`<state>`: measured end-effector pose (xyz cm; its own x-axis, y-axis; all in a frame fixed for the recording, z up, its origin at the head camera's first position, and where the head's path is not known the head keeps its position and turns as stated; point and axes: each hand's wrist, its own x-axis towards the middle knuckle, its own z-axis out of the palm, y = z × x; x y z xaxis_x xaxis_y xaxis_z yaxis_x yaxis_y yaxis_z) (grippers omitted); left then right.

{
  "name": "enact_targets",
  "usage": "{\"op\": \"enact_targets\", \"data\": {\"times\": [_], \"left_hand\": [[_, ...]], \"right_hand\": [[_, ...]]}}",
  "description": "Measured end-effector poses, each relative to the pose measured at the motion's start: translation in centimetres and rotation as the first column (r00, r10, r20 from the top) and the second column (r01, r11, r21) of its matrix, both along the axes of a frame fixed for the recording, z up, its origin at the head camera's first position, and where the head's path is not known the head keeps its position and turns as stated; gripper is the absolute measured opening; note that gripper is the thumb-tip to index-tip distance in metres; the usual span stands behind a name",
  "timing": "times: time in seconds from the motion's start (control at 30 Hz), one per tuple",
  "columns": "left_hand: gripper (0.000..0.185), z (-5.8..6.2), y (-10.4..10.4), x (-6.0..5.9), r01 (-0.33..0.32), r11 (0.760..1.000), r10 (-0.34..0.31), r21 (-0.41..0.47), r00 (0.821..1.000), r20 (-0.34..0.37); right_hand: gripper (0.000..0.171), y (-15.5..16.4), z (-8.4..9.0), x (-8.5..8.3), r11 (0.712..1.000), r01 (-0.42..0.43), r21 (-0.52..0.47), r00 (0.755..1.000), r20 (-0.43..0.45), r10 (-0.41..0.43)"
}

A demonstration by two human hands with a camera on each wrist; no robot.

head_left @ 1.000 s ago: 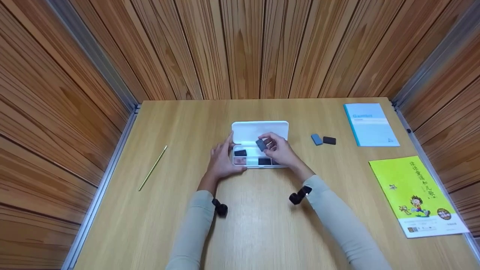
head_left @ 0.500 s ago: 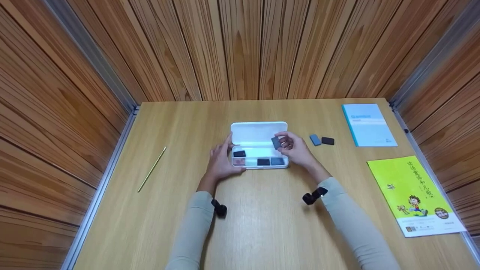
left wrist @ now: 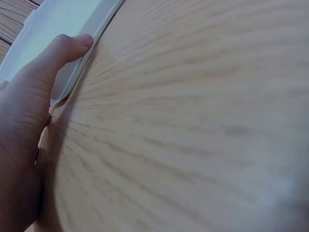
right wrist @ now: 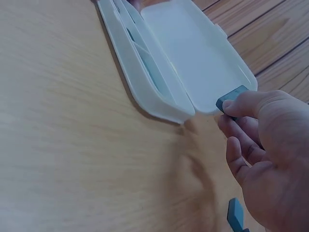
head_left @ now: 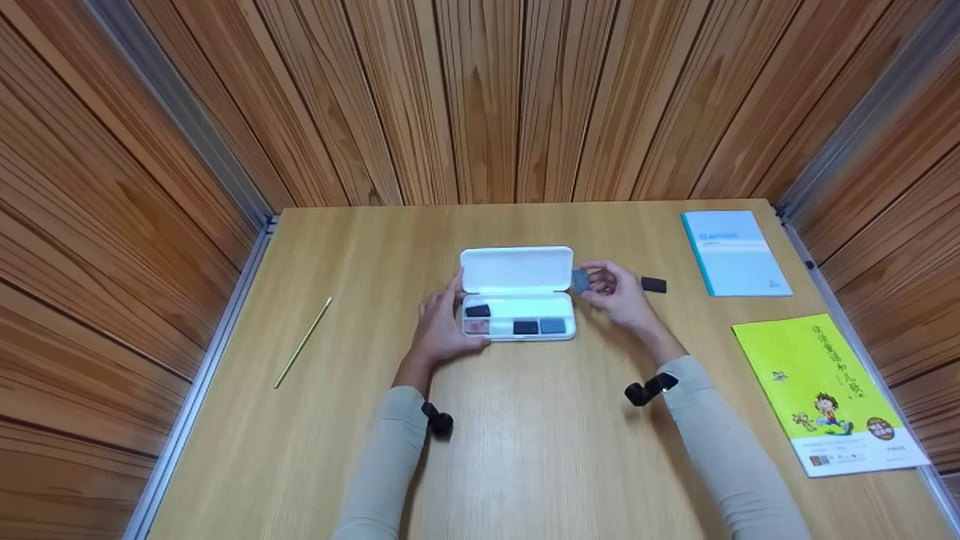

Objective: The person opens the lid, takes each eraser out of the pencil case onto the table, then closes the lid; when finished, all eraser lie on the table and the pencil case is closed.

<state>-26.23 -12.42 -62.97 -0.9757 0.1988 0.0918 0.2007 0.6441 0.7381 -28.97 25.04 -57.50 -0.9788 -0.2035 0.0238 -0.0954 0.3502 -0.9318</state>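
An open white pencil case [head_left: 517, 268] lies mid-table with its lid tipped back. My left hand [head_left: 442, 324] holds its left end, thumb [left wrist: 72, 46] over the front rim. Inside are a black eraser [head_left: 477, 310] at the upper left, a pinkish block [head_left: 476, 327] below it, and a black eraser [head_left: 526, 328] and a blue one [head_left: 553, 325] at the front right. Just off the case's right side, my right hand [head_left: 619, 292] pinches a blue-grey eraser [right wrist: 231, 100] between thumb and fingers, above the table. Another blue eraser [right wrist: 235, 213] lies below that hand, hidden in the head view.
A black eraser [head_left: 654, 285] lies to the right of my right hand. A blue-and-white notebook [head_left: 736, 253] and a yellow-green book [head_left: 829, 394] lie along the right side. On the left is a thin gold stick [head_left: 303, 342]. Wood-panelled walls enclose the table.
My right hand has moved right with the blue-grey eraser, from over the case to beyond its right side. The left hand stays on the case.
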Motion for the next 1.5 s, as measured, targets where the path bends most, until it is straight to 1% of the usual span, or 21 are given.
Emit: {"op": "enact_targets", "data": {"times": [0.13,0.33,0.6,0.9,1.13,1.37,1.5], "left_hand": [[0.143,0.0,-0.3,0.2,-0.006,1.0,0.006,0.005,1.0,0.005],[0.141,-0.2,-0.5,0.5,-0.017,1.0,0.017,0.014,1.0,0.001],[0.142,-0.3,-0.4,0.5,-0.019,1.0,0.02,0.014,1.0,-0.002],[0.143,-0.2,-0.2,0.3,-0.004,1.0,0.004,0.005,1.0,0.003],[0.142,0.0,-0.1,0.3,-0.003,1.0,0.003,-0.001,1.0,0.001],[0.141,0.1,0.0,0.1,-0.02,0.999,0.02,0.037,1.0,0.003],[0.14,0.1,0.0,0.1,-0.022,0.998,0.022,0.05,1.0,-0.004]], "right_hand": [[0.05,0.5,-0.5,-0.3,1.0,0.022,0.013,0.999,0.028,-0.022],[0.052,0.7,-1.3,-0.8,0.999,0.032,0.011,0.999,0.039,-0.032],[0.054,0.8,-2.0,-1.4,0.999,0.045,-0.001,0.998,0.055,-0.045],[0.049,0.5,-2.9,-2.1,0.999,0.051,-0.005,0.998,0.028,-0.05],[0.048,0.7,-3.0,-2.1,0.997,0.061,0.046,0.998,0.019,-0.062],[0.048,0.8,-3.0,-2.3,0.996,0.07,0.062,0.998,-0.015,-0.069],[0.05,0.9,-3.1,-2.4,0.995,0.062,0.082,0.998,-0.029,-0.059]]}}
